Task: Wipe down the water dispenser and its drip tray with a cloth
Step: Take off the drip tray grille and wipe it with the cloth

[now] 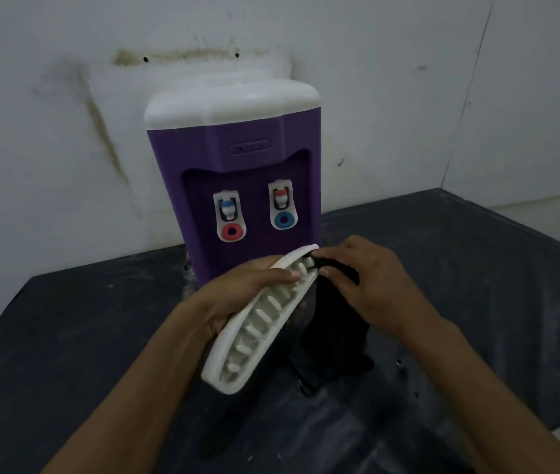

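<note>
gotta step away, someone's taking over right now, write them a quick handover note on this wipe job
Left hand: holds the white slotted plastic drip tray, lifted off and tilted.
Right hand: presses the black cloth into the tray's far end.
The purple water dispenser with white top stands on the dark counter against the wall.
Tray wipe is underway; the rest of the slots and refitting remain. Whether the dispenser body is wiped can't be told.

A dark, sheet-covered surface (83,336) runs to a stained white wall, streaked with pale dusty smears. A purple water dispenser (234,172) with a white top stands on it at the far centre, against the wall. Small dark spots dot the near right.
</note>
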